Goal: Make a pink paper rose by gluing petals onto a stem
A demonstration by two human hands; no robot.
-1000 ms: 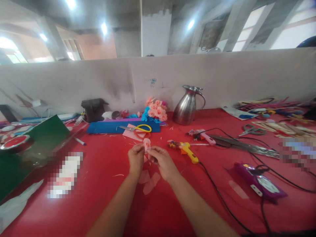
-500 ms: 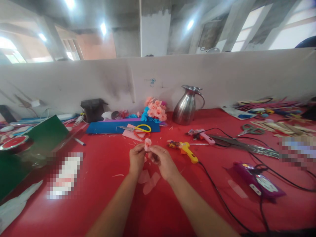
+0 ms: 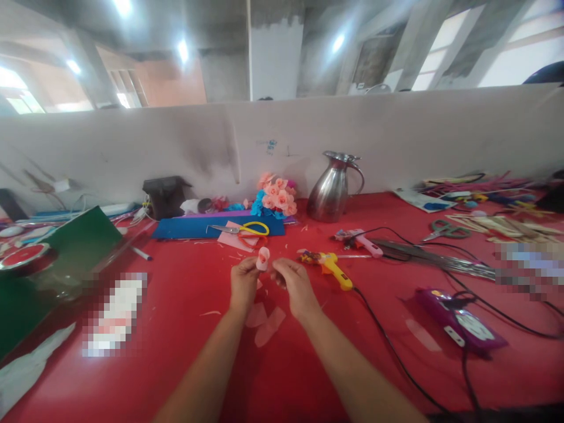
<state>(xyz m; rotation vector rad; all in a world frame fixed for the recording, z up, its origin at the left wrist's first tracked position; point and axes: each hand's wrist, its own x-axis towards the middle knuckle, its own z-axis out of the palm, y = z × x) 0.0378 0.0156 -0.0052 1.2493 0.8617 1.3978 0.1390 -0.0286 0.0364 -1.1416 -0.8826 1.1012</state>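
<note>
Between the thumb and fingers of my left hand [image 3: 244, 285] is a small pink paper flower [image 3: 263, 258], its curled centre facing up. My right hand [image 3: 297, 285] is just to the right of it, a small gap away, with thumb and fingers drawn together; whether anything is between the fingertips is too small to tell. Below both hands, loose pink paper petals [image 3: 269, 326] lie on the red table [image 3: 282, 388]. To the right of my right hand rests a yellow glue gun [image 3: 337, 273] with a black cord.
Scissors with a yellow handle [image 3: 255, 228] lie on a blue sheet [image 3: 185, 228]. Behind are a bunch of paper flowers [image 3: 279, 197] and a steel jug [image 3: 330, 191]. A pink glue gun [image 3: 368, 242] and a purple power strip [image 3: 458, 323] are at right, green card [image 3: 83, 241] at left.
My right hand has moved slightly right, off the pink paper flower. My left hand still holds the flower in nearly the same place.
</note>
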